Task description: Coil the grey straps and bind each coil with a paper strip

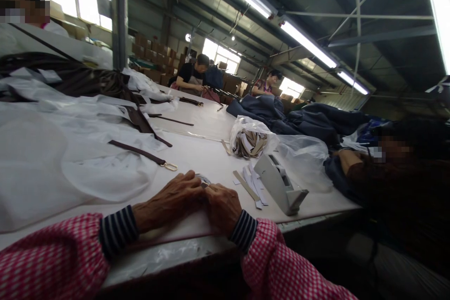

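My left hand and my right hand meet near the table's front edge, fingers closed. Between their fingertips shows a small silvery piece, mostly hidden and too small to name. Just beyond my left hand, a dark brown strap ends in a gold-coloured ring. To the right of my right hand lie white strips and a beige strip, beside a grey tape dispenser.
The white table bears a plastic bag of beige strips, white sheeting at left and dark blue fabric behind. A person works at the far side; another sits close at right.
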Available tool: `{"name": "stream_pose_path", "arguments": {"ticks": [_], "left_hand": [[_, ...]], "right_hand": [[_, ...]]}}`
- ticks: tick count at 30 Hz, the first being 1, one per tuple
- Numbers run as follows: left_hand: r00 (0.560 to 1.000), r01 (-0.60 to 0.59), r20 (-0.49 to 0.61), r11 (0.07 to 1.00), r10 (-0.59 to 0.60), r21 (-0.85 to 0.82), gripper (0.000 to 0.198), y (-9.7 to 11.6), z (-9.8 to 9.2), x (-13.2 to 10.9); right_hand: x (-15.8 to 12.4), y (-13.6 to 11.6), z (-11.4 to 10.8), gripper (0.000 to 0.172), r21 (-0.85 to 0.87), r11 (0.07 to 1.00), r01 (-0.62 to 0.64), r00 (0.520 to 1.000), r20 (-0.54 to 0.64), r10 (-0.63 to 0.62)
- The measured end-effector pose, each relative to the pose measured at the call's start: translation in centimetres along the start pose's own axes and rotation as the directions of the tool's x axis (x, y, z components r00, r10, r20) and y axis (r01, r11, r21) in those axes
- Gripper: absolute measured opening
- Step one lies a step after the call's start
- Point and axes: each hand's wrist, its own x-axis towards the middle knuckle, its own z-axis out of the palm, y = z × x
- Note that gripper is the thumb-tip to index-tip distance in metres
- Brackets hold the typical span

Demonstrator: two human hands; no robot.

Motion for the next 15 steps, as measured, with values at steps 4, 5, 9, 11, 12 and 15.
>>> {"name": "stream_pose_path", "arguments": {"ticks": [4,5,9,11,12,15], "left_hand": [[0.995,-0.101,-0.03,0.986,0.098,-0.131,0.013,0.0,0.0,0.5],[0.993,-0.119,-0.026,0.982,0.116,-0.147,0.015,-0.2,-0.4,0.5],[0.993,-0.119,0.003,0.974,0.122,-0.191,0.017,-1.2,-1.4,0.0],[0.996,-0.081,0.009,0.982,0.084,-0.172,0.017,-1.8,-1.0,-0.2],[0.998,-0.057,0.003,0.988,0.059,-0.145,0.017,-2.1,-0.5,-0.2],[1.0,-0.008,-0.026,0.999,0.007,-0.038,0.023,-2.6,1.1,0.1]], "right_hand": [[0.0,2.2,-0.8,0.021,-0.011,1.0,0.028,0.997,0.066,-0.028],[0.1,2.8,-0.9,0.021,-0.024,0.998,0.051,0.996,0.076,-0.05],[0.5,3.8,0.1,0.017,-0.01,0.989,0.15,0.988,0.029,-0.15],[0.8,3.6,1.1,0.015,0.035,0.987,0.156,0.988,-0.023,-0.155],[0.9,3.4,1.6,0.016,0.056,0.987,0.148,0.988,-0.048,-0.146],[1.0,2.9,2.5,0.019,0.088,0.99,0.111,0.991,-0.081,-0.104]]}}
